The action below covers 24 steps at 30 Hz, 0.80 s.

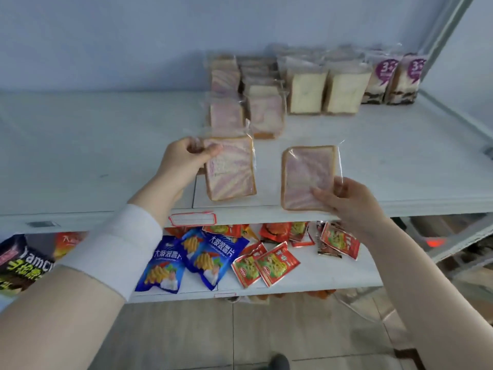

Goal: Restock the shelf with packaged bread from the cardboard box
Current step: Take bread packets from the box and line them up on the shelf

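Observation:
My left hand (184, 158) grips the top left corner of a pink-swirled packaged bread slice (230, 169), held upright over the front of the white shelf (106, 145). My right hand (346, 201) holds a second pink packaged slice (309, 174) by its lower right corner, above the shelf's front edge. Behind them stand rows of the same pink bread packs (234, 116), white bread packs (325, 89) and purple-labelled packs (394, 78). The cardboard box is not in view.
The shelf's left half (80, 134) holds nothing. A lower shelf (320, 273) carries blue chip bags (186, 260) and red snack packets (266, 260). Dark snack bags (18, 263) sit at lower left. A grey metal upright (442, 30) frames the right side.

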Each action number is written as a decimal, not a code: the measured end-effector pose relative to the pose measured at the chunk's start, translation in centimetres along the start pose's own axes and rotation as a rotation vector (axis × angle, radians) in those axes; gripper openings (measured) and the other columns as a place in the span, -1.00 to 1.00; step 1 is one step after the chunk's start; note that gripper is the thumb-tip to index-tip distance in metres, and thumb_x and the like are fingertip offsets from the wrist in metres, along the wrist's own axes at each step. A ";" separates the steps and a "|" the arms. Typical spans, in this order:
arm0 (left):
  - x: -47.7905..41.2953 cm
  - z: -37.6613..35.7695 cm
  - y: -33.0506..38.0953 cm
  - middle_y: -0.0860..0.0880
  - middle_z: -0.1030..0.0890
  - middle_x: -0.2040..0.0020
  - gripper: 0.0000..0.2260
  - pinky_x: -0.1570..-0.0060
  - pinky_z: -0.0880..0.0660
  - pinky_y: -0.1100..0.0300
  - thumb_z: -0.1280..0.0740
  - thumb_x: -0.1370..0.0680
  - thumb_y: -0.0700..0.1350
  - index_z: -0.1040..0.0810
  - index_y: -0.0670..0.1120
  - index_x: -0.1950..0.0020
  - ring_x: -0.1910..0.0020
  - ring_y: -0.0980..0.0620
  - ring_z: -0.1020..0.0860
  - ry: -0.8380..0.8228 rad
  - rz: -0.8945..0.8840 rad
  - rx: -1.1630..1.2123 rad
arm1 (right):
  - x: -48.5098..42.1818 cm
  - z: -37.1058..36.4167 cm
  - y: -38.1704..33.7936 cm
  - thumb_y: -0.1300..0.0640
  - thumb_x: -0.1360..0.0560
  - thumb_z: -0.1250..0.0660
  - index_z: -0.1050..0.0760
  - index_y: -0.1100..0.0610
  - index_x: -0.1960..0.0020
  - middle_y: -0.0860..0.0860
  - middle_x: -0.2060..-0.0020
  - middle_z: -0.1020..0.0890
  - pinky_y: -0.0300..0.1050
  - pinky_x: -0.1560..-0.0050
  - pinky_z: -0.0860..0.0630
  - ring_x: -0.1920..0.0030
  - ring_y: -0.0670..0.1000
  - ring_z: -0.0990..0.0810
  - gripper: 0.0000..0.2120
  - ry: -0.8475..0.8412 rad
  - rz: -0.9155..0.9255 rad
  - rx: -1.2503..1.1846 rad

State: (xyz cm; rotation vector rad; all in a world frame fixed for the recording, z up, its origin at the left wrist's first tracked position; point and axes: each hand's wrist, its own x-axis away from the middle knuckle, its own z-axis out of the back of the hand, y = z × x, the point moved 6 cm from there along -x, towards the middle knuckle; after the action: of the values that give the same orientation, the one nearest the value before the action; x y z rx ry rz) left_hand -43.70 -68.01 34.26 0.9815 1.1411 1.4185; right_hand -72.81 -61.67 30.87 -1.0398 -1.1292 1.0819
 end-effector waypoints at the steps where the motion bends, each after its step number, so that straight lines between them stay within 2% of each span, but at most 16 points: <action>1: -1.2 0.0 -0.2 -0.05 -0.58 0.13 -0.80 0.45 -0.50 0.42 -0.40 -0.47 -0.15 -0.47 -0.18 -0.02 0.26 0.14 -0.55 0.018 0.002 0.018 | -1.7 -0.4 -0.5 0.21 -0.40 -0.44 -0.50 0.30 -0.11 0.13 0.09 -0.67 -0.29 0.22 -0.59 0.12 0.05 -0.66 -0.68 0.027 0.015 0.029; 4: -5.4 -0.5 -0.1 -0.12 -0.56 0.00 -0.69 0.44 -0.53 0.34 -0.46 -0.42 -0.14 -0.36 -0.13 -0.02 0.21 0.05 -0.57 0.077 -0.021 0.046 | -6.8 -1.6 -2.1 0.29 -0.41 -0.42 -0.37 0.30 -0.13 0.20 0.02 -0.61 -0.24 0.15 -0.62 0.12 0.10 -0.63 -0.64 0.075 0.046 -0.008; 6: -8.1 -1.0 0.0 -0.12 -0.58 0.00 -0.63 0.23 -0.61 0.14 -0.53 -0.32 -0.05 -0.39 -0.07 0.07 0.10 -0.08 -0.60 0.095 -0.032 0.024 | -10.1 -2.5 -3.1 0.31 -0.41 -0.42 -0.33 0.22 -0.11 0.17 0.04 -0.57 -0.12 0.05 -0.60 0.10 0.11 -0.59 -0.64 0.107 0.074 -0.041; 8: -10.6 -1.4 -0.3 -0.07 -0.59 0.06 -0.62 0.00 -0.57 0.00 -0.52 -0.22 0.05 -0.40 -0.01 0.13 0.00 -0.13 -0.61 0.135 -0.021 -0.011 | -13.5 -3.3 -3.5 0.25 -0.40 -0.44 -0.34 0.17 -0.08 0.12 0.10 -0.55 -0.01 -0.03 -0.53 0.06 0.10 -0.55 -0.65 0.149 0.091 0.005; 9: -11.5 -1.6 -0.3 -0.04 -0.58 0.07 -0.62 -0.05 -0.53 0.05 -0.52 -0.25 0.05 -0.43 -0.03 0.10 -0.01 -0.11 -0.60 0.155 -0.020 -0.052 | -15.0 -3.6 -3.2 0.21 -0.39 -0.46 -0.36 0.15 -0.06 0.08 0.12 -0.54 0.00 -0.03 -0.50 0.06 0.08 -0.54 -0.65 0.175 0.090 0.054; 11: -12.7 -1.9 -0.6 -0.02 -0.55 0.07 -0.65 -0.02 -0.42 0.23 -0.49 -0.37 0.03 -0.48 -0.09 -0.02 0.03 -0.04 -0.55 0.217 -0.046 -0.210 | -17.1 -4.0 -2.2 0.11 -0.38 -0.47 -0.42 0.14 -0.08 0.09 0.07 -0.55 -0.02 0.00 -0.48 0.06 0.09 -0.54 -0.65 0.227 0.067 0.216; 12: -13.0 -1.9 -0.7 -0.05 -0.56 0.05 -0.66 -0.03 -0.38 0.24 -0.46 -0.39 0.04 -0.50 -0.10 -0.04 0.01 -0.04 -0.52 0.264 -0.089 -0.302 | -17.6 -4.1 -1.7 0.05 -0.37 -0.48 -0.45 0.15 -0.11 0.11 0.01 -0.56 -0.03 -0.01 -0.47 0.02 0.11 -0.55 -0.61 0.252 0.056 0.307; 14: -13.3 -1.9 -0.9 -0.13 -0.54 -0.09 -0.62 -0.21 -0.31 0.16 -0.46 -0.38 0.07 -0.54 -0.13 -0.07 -0.17 -0.09 -0.45 0.324 -0.126 -0.405 | -17.6 -4.0 -1.5 -0.01 -0.36 -0.47 -0.42 0.16 -0.21 0.12 -0.06 -0.53 0.04 -0.15 -0.46 -0.10 0.15 -0.51 -0.49 0.310 0.090 0.421; 16: -13.6 -1.9 -1.8 -0.15 -0.41 -0.22 -0.56 -0.34 -0.24 0.13 -0.45 -0.39 0.06 -0.49 -0.13 -0.16 -0.30 -0.09 -0.33 0.315 -0.073 -0.356 | -16.8 -4.3 -2.4 0.04 -0.38 -0.46 -0.31 0.19 -0.33 0.13 -0.13 -0.47 0.07 -0.28 -0.35 -0.21 0.17 -0.40 -0.39 0.385 0.202 0.519; 19: -13.6 -2.2 -2.4 -0.13 -0.32 -0.29 -0.45 -0.36 -0.26 0.11 -0.46 -0.40 0.02 -0.36 -0.14 -0.29 -0.34 -0.10 -0.31 0.284 -0.049 -0.270 | -14.8 -6.2 -4.9 0.05 -0.38 -0.40 -0.22 0.22 -0.40 0.23 -0.25 -0.35 0.08 -0.33 -0.23 -0.24 0.18 -0.25 -0.32 0.456 0.474 0.647; 21: -13.9 -1.9 -2.7 -0.11 -0.30 -0.32 -0.39 -0.35 -0.28 0.10 -0.46 -0.40 0.02 -0.30 -0.12 -0.35 -0.35 -0.09 -0.31 0.257 -0.017 -0.218 | -13.9 -8.7 -6.4 -0.05 -0.35 -0.34 -0.28 0.21 -0.35 0.26 -0.27 -0.34 0.07 -0.32 -0.21 -0.24 0.12 -0.23 -0.35 0.390 0.657 0.715; 24: -14.4 -1.6 -3.2 -0.07 -0.26 -0.36 -0.30 -0.34 -0.30 0.11 -0.46 -0.38 0.08 -0.20 -0.07 -0.40 -0.36 -0.05 -0.29 0.173 0.019 -0.176 | -13.3 -12.9 -7.5 -0.14 -0.34 -0.36 -0.38 0.20 -0.33 0.25 -0.35 -0.31 0.14 -0.32 -0.31 -0.32 0.19 -0.22 -0.33 0.185 0.813 0.877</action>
State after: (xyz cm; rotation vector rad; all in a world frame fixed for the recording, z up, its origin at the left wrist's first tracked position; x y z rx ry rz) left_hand -42.45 -82.40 30.88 0.7590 1.1125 1.6143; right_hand -60.44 -76.99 34.48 -0.8332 0.0349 1.8330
